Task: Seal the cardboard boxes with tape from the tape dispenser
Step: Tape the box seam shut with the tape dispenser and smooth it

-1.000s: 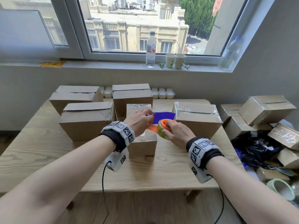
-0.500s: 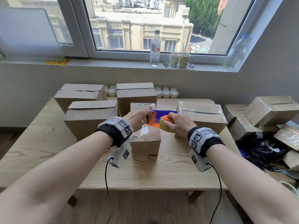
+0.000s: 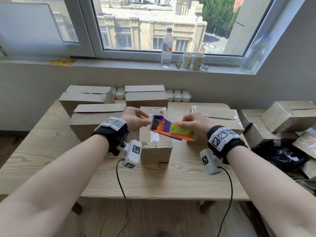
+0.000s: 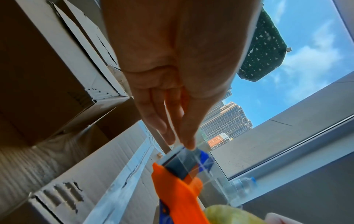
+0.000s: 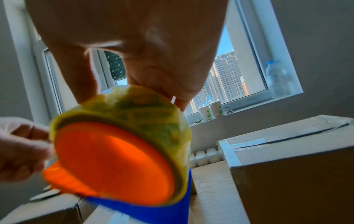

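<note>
An orange and blue tape dispenser (image 3: 168, 130) with a yellowish roll hangs just above the small box (image 3: 156, 147) in the middle of the table, whose top shines with tape. My right hand (image 3: 187, 124) grips the roll from above, and the same grip on the dispenser (image 5: 122, 151) fills the right wrist view. My left hand (image 3: 147, 122) pinches the clear tape end at the dispenser's blade end. In the left wrist view the fingertips (image 4: 186, 141) nip the tape edge just above the dispenser (image 4: 178, 194).
Three untaped boxes (image 3: 97, 120) stand at the table's left and back. A taped box (image 3: 217, 117) sits to the right. More boxes (image 3: 283, 115) and a black bag (image 3: 277, 154) are piled off the table's right edge. A bottle (image 3: 166, 47) and cups (image 3: 193, 59) stand on the windowsill.
Both hands have lifted the dispenser from beside the small box to above its top and turned it on its side. The left fingers now pinch the tape at the blade end.
</note>
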A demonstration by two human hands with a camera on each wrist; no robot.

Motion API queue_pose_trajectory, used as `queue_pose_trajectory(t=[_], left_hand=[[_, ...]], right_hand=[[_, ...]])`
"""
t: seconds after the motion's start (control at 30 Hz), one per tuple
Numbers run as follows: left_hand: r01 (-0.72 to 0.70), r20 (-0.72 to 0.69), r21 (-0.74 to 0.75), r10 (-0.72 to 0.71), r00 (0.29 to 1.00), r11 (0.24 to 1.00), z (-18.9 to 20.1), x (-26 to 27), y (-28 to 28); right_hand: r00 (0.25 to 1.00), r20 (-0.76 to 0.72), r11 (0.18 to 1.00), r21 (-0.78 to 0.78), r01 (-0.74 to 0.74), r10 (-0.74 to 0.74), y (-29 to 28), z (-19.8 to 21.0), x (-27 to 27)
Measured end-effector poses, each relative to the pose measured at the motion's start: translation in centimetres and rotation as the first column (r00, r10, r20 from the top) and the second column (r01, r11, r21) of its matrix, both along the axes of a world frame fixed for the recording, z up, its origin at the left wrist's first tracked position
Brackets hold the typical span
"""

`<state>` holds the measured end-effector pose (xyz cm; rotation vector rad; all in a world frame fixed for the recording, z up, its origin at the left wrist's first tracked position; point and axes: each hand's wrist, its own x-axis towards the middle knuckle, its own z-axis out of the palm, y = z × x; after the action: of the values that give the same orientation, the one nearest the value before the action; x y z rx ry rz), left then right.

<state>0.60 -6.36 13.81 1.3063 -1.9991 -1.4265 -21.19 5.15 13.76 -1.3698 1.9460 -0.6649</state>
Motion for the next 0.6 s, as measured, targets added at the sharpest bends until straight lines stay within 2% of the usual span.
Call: queue_pose_trajectory(t=[0.13,0.2,0.27,0.33,0.37,0.5,0.6], left_hand=[[-0.003,0.038,-0.019,0.003,0.999,1.000,-0.4,1.0,-0.4],[0.015,0.064,-0.027,-0.013,0.998,1.000,-0.4,1.5,-0.8],[0.020,0.072,-0.041,-0.017,0.997,0.999,-0.3,1.7,-0.8],[0.002,0.059,-0.020,-0.001,0.998,1.000,-0.3,1.9,-0.7],[-0.005,0.053,0.000,0.005,0.999,1.000,-0.4,2.0,-0.7],[-0.031,0.038,0.034,0.030,0.999,0.999,-0.6,2.5,-0.9],[-0.036,0.026,0.047,0.035,0.999,0.998,-0.9,2.5,-0.5]], right_hand=[[0.964,0.265,1.000,0.000,-0.001,0.001,0.0,0.6,0.0],[0.953,0.302,0.999,0.036,-0.029,0.017,0.1,0.7,-0.4],[0.981,0.192,0.997,0.068,-0.031,0.017,0.1,0.4,-1.0],[0.999,-0.053,0.996,0.092,0.012,-0.007,0.1,-0.1,-2.0],[0.992,-0.122,0.996,0.087,0.030,-0.019,0.3,-0.2,-2.5],[1.000,0.010,0.997,0.073,0.025,-0.026,0.8,-0.5,-3.6],[0.985,-0.163,0.993,0.094,0.071,-0.055,1.2,-0.7,-4.3]])
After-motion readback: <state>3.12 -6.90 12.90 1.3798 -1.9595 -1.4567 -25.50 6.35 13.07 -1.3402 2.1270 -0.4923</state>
